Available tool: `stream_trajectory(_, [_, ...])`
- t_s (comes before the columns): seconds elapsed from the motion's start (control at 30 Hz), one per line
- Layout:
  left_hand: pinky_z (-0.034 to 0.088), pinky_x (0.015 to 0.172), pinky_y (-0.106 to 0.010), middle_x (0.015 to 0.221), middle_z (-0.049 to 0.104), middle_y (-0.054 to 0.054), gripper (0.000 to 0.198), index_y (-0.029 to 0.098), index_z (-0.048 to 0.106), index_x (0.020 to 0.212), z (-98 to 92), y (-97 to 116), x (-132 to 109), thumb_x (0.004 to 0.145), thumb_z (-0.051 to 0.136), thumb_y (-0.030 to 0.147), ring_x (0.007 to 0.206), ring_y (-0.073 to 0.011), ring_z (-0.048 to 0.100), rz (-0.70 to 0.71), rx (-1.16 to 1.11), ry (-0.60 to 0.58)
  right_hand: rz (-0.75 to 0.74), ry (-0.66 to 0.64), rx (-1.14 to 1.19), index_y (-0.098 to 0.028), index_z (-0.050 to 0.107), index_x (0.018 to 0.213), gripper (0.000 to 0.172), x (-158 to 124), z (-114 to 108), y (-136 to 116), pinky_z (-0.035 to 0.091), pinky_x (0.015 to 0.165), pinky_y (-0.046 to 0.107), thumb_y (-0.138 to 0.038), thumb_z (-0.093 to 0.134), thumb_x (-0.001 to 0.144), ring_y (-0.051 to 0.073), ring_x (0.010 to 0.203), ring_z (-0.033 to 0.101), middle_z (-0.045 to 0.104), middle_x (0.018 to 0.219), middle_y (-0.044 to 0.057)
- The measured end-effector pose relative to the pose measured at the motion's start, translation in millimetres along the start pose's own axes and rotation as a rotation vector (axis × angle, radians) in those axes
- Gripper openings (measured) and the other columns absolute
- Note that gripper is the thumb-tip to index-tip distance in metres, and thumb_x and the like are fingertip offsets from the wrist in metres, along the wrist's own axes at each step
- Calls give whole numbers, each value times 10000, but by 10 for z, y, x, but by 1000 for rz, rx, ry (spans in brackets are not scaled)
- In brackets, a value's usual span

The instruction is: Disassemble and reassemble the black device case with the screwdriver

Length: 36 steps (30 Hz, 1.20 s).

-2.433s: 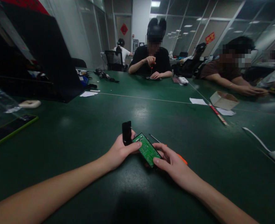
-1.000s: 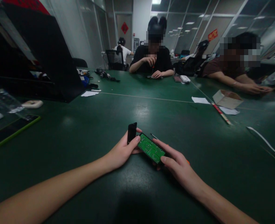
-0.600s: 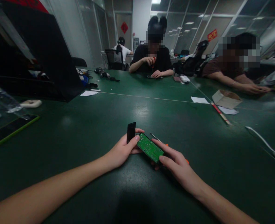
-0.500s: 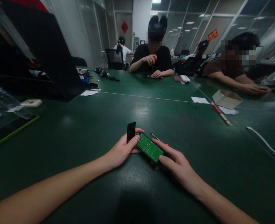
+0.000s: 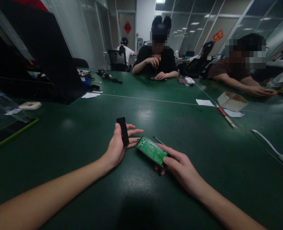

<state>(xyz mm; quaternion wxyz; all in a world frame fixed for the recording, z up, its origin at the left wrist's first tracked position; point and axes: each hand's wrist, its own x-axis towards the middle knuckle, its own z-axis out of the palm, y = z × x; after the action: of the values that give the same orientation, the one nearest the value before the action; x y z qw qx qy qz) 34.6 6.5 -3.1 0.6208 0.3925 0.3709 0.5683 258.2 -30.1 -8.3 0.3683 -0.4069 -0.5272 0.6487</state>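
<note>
The left hand [image 5: 117, 145] pinches a small black cover [image 5: 122, 131] between thumb and fingers, the right hand [image 5: 179, 166] grips the green circuit board [image 5: 151, 150] at its near end, a screwdriver [image 5: 159, 140] lying just beyond the fingertips: the parts appear separated, and setting the cover down needs a steady release.
</note>
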Motion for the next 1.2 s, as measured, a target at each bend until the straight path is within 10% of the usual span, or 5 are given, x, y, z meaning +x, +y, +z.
stream_trajectory(0.3, [373, 1064, -478, 1189, 688, -124, 539, 225, 471, 1125, 42, 69, -13, 920, 283, 687, 1142, -283, 646, -45, -250, -173, 36, 29, 13, -85, 574, 1320, 548, 3, 42, -33, 485, 537, 265, -367, 625, 853, 166, 649, 631, 661, 783, 59])
stream_trajectory(0.7, [401, 1031, -488, 1233, 590, -135, 616, 234, 465, 1247, -32, -169, -87, 853, 426, 706, 1167, -305, 575, 309, 156, -565, 109, -3, -185, -23, 538, 1336, 625, -22, 114, -178, 483, 522, 266, -350, 552, 802, 149, 549, 601, 651, 632, 23])
stream_trajectory(1.2, [408, 1001, -367, 1247, 589, -108, 574, 239, 560, 1306, 22, 36, -145, 788, 737, 412, 1157, -259, 552, 450, 758, -639, 74, -23, -215, -122, 655, 1166, 453, -48, 173, -223, 480, 549, 289, -379, 573, 802, 155, 574, 586, 632, 676, 14])
